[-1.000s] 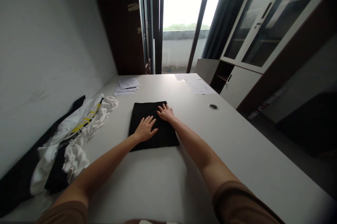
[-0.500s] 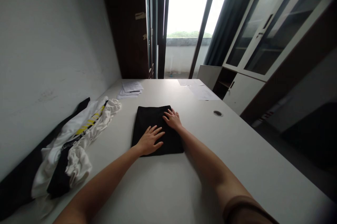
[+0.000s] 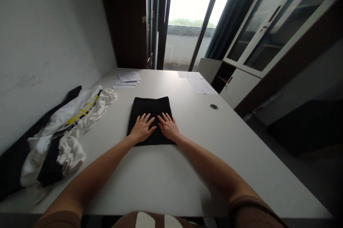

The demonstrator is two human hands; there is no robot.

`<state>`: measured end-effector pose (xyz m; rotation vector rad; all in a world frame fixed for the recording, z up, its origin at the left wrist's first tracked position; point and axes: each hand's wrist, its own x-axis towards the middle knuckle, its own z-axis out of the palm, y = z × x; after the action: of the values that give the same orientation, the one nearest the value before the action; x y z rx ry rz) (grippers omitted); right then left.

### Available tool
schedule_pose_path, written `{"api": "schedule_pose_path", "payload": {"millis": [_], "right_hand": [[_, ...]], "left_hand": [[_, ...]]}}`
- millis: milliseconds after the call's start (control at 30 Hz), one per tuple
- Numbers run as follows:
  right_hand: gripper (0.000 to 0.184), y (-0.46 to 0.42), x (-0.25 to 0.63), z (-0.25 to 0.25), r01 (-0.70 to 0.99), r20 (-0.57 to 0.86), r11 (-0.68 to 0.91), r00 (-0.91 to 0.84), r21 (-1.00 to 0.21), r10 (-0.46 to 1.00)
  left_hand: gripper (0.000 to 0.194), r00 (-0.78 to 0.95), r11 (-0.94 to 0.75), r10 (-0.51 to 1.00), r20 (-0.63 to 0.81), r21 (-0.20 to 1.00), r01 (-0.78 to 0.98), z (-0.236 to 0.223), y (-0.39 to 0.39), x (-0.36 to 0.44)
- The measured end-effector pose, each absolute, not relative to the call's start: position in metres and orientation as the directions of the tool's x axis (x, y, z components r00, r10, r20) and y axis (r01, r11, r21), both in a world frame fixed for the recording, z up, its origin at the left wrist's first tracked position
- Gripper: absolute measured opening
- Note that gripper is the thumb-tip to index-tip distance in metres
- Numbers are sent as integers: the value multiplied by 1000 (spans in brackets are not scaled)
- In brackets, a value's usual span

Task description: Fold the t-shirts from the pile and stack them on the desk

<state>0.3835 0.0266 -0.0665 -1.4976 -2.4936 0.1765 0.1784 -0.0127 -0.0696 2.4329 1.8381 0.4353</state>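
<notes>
A black folded piece of cloth (image 3: 151, 106), roughly square, lies flat on the white table (image 3: 150, 181) in front of me. My left hand (image 3: 142, 128) rests palm down on its left half, fingers spread. On the right half lies my right hand (image 3: 168, 126), also flat with the fingers apart. Both hands are side by side with a small gap between them. The kind of garment cannot be told from its folded shape.
Along the wall at left lies a heap of white, black and yellow clothes (image 3: 72, 128). Papers (image 3: 127, 78) are stacked at the far left, and more sheets (image 3: 200, 86) lie at the far right. A round cable hole (image 3: 214, 106) sits near the right edge. Cabinets (image 3: 241, 89) stand beyond.
My right hand has slid down over the cloth toward me, level with the left. My left hand has shifted slightly on the cloth. The view has tilted down.
</notes>
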Motion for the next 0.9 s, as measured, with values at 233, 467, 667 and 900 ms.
{"api": "schedule_pose_path", "payload": {"millis": [233,467,667,900], "right_hand": [[55,12,396,-66,837,187,510,-479,-198,858],[66,0,397,-65,839,169,511,-485,-185,858],[73,-5,406,-56,786,148,590,-571,-186,807],[66,-12,400,-54,805,186,572,-546,-153,817]], "left_hand": [[60,276,-311,942,189,191,931,-68,-17,173],[60,251,-284,952,178,195,939,-72,-19,175],[61,267,-301,946,183,196,933,-72,-23,172],[60,256,-290,948,187,185,939,-72,-27,171]]}}
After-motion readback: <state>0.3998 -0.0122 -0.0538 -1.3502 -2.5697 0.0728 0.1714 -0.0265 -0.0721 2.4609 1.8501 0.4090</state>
